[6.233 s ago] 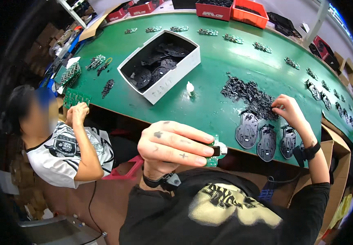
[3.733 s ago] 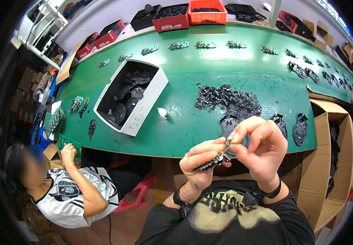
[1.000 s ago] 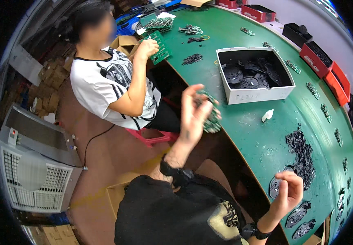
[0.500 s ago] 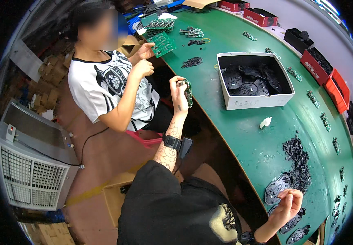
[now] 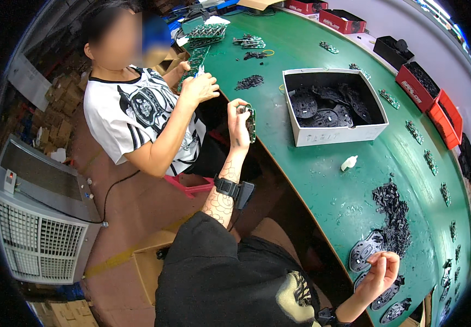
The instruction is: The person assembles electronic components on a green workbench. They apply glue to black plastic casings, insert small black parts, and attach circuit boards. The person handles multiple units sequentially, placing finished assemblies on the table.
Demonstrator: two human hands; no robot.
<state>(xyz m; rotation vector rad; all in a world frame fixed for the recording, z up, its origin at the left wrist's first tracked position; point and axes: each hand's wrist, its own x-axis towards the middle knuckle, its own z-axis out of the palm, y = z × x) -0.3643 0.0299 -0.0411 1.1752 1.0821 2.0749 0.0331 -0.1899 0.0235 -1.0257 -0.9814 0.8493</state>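
Note:
My left hand (image 5: 237, 126), raised beside the table's near edge, is closed around a green circuit board (image 5: 251, 124) held upright. My right hand (image 5: 381, 274) is over the lower right of the table, thumb and fingertips pinched together. Anything between those fingertips is too small to make out. Under and beside it lie black plastic shells (image 5: 364, 252), oval with moulded details. Just beyond them spreads a pile of small black plastic parts (image 5: 392, 213).
A white box (image 5: 340, 136) of black shells stands on the green table (image 5: 322, 188), with a small white bottle (image 5: 349, 163) nearby. Circuit boards (image 5: 414, 132) line the far side before red bins (image 5: 444, 122). On the left, a co-worker (image 5: 154, 117) holds a green board panel (image 5: 194, 62) and a tool.
The co-worker's panel has tilted edge-on, and a tool now shows at their hand. My view has shifted slightly; both my hands keep nearly the same pose.

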